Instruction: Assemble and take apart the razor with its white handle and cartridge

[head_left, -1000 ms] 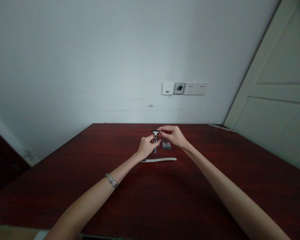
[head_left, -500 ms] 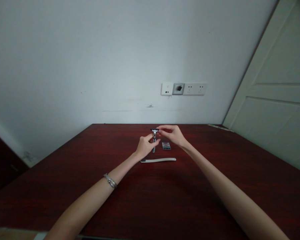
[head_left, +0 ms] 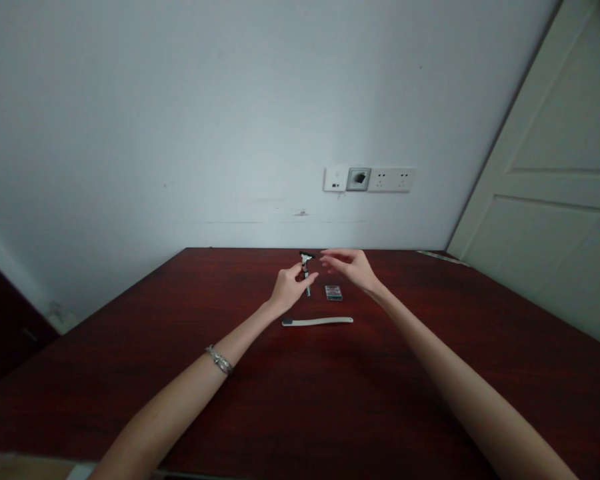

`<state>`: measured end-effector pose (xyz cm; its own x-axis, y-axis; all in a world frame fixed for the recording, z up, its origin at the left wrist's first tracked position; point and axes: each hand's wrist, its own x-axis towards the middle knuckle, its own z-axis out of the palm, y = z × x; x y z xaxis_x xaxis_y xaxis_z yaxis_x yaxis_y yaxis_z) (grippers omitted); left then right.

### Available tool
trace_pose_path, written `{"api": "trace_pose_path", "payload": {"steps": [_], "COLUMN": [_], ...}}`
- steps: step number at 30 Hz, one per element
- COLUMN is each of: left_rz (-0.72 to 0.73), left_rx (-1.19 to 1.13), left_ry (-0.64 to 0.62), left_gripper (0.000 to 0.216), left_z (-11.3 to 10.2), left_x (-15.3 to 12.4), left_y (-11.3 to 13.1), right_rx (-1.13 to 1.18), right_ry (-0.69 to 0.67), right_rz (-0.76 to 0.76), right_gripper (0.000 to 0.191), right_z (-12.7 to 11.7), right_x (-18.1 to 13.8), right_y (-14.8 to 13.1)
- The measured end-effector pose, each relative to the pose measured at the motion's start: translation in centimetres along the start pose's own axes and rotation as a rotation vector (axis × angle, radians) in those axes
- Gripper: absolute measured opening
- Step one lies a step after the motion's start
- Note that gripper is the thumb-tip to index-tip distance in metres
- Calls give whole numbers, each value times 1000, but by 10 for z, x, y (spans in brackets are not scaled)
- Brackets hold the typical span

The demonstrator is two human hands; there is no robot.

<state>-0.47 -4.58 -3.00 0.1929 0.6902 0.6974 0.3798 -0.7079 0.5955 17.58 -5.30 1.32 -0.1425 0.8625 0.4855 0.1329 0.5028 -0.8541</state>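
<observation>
A razor (head_left: 307, 263) with a dark head and a silvery handle stands nearly upright, its head tilted a little. My left hand (head_left: 289, 288) is closed around its handle, thumb on the near side. Just right of the razor's head is my right hand (head_left: 349, 265), fingers stretched out and apart, with nothing seen in it. Below that hand a small clear case (head_left: 333, 293) lies on the table. Nearer to me lies a slim, pale handled tool (head_left: 319, 321) with a dark piece at its left end; its exact kind is not clear.
The dark red wooden table (head_left: 260, 400) reaches back to a pale wall (head_left: 230, 120). Power sockets (head_left: 391, 179) are set in the wall above the table's back edge. A white panelled door (head_left: 560, 153) borders the table on the right.
My right hand has let go of the razor's head and moved slightly right. The razor, still in my left hand, has tilted so its head leans.
</observation>
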Motion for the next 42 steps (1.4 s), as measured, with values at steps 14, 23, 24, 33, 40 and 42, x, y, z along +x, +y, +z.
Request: {"api": "trace_pose_path", "payload": {"steps": [14,23,24,33,40,42], "left_rz": [-261,-336,-340,-349,-400,-499], "left_rx": [-362,-436,-443,-496,-253,-192], "left_ry": [-228,-237,-241,-287,-444,-445], "left_gripper": [40,45,45,52,44,46], "left_z": [-24,-15,-15,-14,-33,-40], "left_x": [29,27,26,26,30,31], "left_y": [8,5,5,3,-24,-35], "right_rx": [-689,-912,-919,-953,-1026,-1045], "right_ry": [-302,-326,-325,-324,-288,-304], "right_rz": [-111,-100,-101,-129,23,94], "right_gripper": [36,40,39,34,36,34], "right_z": [6,20,21,29,31,32], "right_x": [-7,-17,-18,-22,-21,-21], "right_y": [7,3,3,3,11,17]}}
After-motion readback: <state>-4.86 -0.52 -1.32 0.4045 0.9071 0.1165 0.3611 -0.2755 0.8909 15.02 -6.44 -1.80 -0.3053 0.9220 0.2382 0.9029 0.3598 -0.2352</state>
